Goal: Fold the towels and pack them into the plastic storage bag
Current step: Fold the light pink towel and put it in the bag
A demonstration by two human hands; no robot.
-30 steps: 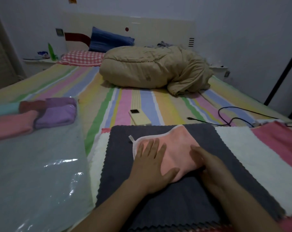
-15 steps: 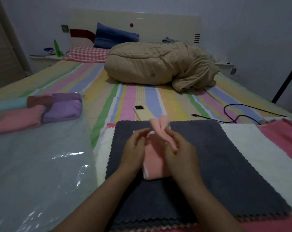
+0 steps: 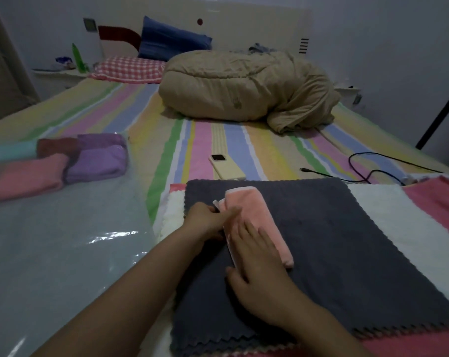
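Note:
A pink towel lies folded into a narrow strip on a stack of dark grey towels. My right hand presses flat on the strip's near half, fingers straight. My left hand sits at the strip's left edge by its white loop tag, fingers curled at the edge. A clear plastic storage bag spreads across the bed at left. Folded pink, purple, maroon and teal towels lie at its far end, seemingly inside it.
White and pink towels lie under the grey stack at right. A cream phone and a black cable rest on the striped sheet. A bundled tan quilt and pillows sit farther up the bed.
The pink towel went from spread flat, to lifted and folded between both hands, to lying as a narrow strip. My right hand now presses it flat; my left moved to its left edge.

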